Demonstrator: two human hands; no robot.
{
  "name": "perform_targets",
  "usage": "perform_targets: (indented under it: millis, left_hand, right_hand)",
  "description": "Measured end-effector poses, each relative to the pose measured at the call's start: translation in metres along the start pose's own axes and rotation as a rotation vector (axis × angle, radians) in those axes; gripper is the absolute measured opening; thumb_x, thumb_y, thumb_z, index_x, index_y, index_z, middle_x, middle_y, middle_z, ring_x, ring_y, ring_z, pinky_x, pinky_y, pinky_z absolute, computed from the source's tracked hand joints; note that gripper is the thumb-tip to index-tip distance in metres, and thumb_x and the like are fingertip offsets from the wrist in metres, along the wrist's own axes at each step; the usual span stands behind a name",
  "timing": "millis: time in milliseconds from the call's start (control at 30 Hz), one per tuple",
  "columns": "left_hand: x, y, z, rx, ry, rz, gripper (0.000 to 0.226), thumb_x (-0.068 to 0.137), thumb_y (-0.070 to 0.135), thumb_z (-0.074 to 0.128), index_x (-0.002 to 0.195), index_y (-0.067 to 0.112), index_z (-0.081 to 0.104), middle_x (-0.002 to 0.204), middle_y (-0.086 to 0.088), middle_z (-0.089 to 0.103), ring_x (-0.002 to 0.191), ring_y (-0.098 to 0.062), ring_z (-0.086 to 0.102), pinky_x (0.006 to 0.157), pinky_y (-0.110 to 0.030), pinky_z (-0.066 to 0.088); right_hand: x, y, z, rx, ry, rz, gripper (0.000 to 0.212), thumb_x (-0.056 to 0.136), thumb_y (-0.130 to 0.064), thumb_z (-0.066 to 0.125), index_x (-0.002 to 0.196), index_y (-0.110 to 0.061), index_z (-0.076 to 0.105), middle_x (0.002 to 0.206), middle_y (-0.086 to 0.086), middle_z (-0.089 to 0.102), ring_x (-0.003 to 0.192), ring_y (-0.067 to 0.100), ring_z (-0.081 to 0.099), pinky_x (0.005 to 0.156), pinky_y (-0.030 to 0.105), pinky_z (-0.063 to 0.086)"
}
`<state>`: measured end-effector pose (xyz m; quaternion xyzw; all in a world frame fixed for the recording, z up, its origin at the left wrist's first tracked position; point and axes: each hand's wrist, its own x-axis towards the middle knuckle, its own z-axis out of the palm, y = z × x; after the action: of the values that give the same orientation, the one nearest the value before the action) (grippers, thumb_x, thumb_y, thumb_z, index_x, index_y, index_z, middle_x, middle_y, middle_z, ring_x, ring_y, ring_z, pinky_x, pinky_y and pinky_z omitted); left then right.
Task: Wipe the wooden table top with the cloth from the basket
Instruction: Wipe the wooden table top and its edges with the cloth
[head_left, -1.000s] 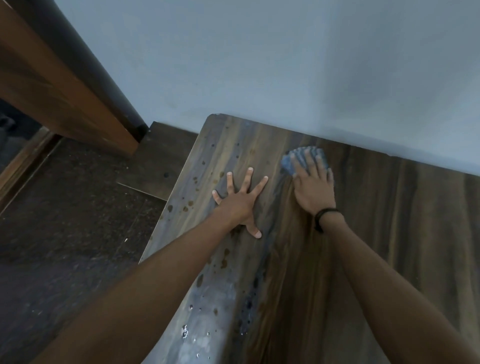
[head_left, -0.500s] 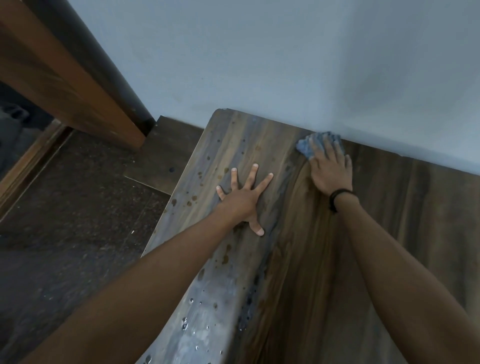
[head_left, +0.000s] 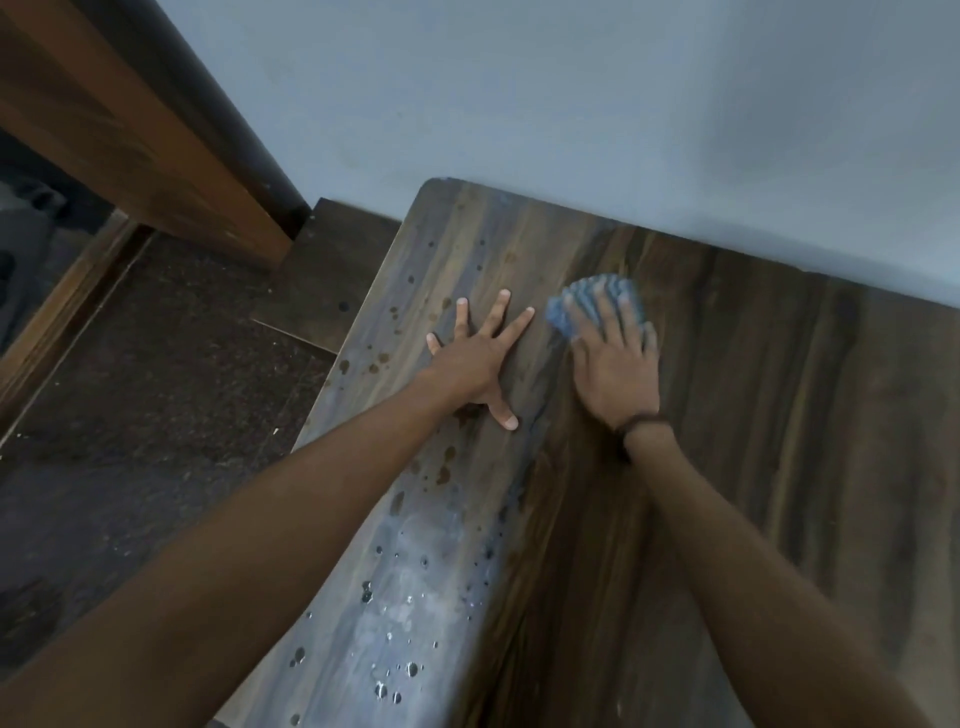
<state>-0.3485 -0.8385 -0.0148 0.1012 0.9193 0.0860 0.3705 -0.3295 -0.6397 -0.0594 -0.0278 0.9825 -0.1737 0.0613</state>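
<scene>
Pressing rather than clutching, the right hand (head_left: 615, 358) lies palm-down on the blue cloth (head_left: 592, 296) with its fingers stretched out over it; nothing is curled round the fabric, though motion blur softens the fingertips. The left hand (head_left: 480, 358) is spread wide and flat on the wooden table top (head_left: 779, 395), holding nothing and apparently bracing the person's lean.

Half a second ago the cloth was right up against the foot of the wall; it has now come back toward the person and sits just beside the left hand's fingertips, clear of the wall. The left hand has kept its place throughout. That reads as the return half of a back-and-forth stroke, so wiping is under way. The strip along the left edge looks unfinished, because water droplets (head_left: 395, 670) and dark spots dot it, while the wood to the right of the cloth looks evenly dark.

A dark band (head_left: 641, 422) circles the right wrist. The table top butts against a pale grey wall (head_left: 571, 104). Beyond its left edge is a dark speckled floor (head_left: 156, 395), and a slanting brown wooden frame (head_left: 130, 140) crosses the upper left corner. No basket is in view.
</scene>
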Motion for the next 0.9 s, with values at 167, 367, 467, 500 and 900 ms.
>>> perform_targets:
  millis: [167, 367, 467, 500, 900]
  left_hand:
    - [-0.016, -0.014, 0.009, 0.05, 0.066, -0.012, 0.147, 0.059, 0.055, 0.089, 0.155, 0.037, -0.021, 0.159, 0.007, -0.037, 0.142, -0.041, -0.035, 0.113, -0.074, -0.003]
    - [-0.037, -0.026, 0.028, 0.022, -0.006, -0.048, 0.149, 0.058, 0.045, 0.093, 0.154, 0.04, -0.021, 0.157, 0.007, -0.039, 0.143, -0.043, -0.032, 0.112, -0.073, 0.002]
    - [-0.038, -0.023, 0.026, -0.01, 0.009, -0.05, 0.148, 0.058, 0.041, 0.094, 0.155, 0.04, -0.018, 0.159, 0.007, -0.037, 0.144, -0.042, -0.031, 0.112, -0.074, 0.002]
    - [-0.039, -0.024, 0.025, -0.019, 0.015, -0.045, 0.148, 0.058, 0.04, 0.095, 0.155, 0.04, -0.017, 0.159, 0.007, -0.036, 0.144, -0.042, -0.031, 0.111, -0.074, 0.002]
    - [-0.051, -0.033, 0.032, -0.013, 0.075, 0.043, 0.142, 0.06, 0.045, 0.092, 0.155, 0.044, -0.014, 0.161, 0.007, -0.033, 0.146, -0.042, -0.026, 0.112, -0.077, 0.007]
  right_hand:
    - [-0.033, 0.021, 0.0, -0.026, -0.008, -0.038, 0.051, 0.107, -0.036, 0.033, 0.157, -0.041, 0.025, 0.167, -0.006, 0.018, 0.155, 0.022, 0.011, 0.122, 0.056, 0.015]
    - [-0.048, -0.017, 0.018, -0.039, -0.014, -0.023, 0.053, 0.107, -0.036, 0.032, 0.159, -0.038, 0.021, 0.169, -0.003, 0.012, 0.156, 0.024, 0.006, 0.122, 0.055, 0.01]
    - [-0.072, 0.001, 0.018, -0.084, -0.02, -0.135, 0.051, 0.106, -0.035, 0.035, 0.157, -0.04, 0.027, 0.167, -0.004, 0.021, 0.154, 0.024, 0.016, 0.12, 0.056, 0.018]
    - [-0.063, 0.007, 0.013, -0.064, -0.022, -0.079, 0.051, 0.107, -0.036, 0.033, 0.157, -0.041, 0.025, 0.167, -0.004, 0.02, 0.154, 0.023, 0.014, 0.121, 0.057, 0.017]
    - [-0.123, -0.028, 0.022, 0.006, -0.062, 0.15, 0.053, 0.107, -0.038, 0.028, 0.158, -0.044, 0.013, 0.169, -0.008, 0.005, 0.156, 0.019, -0.001, 0.124, 0.055, 0.008]
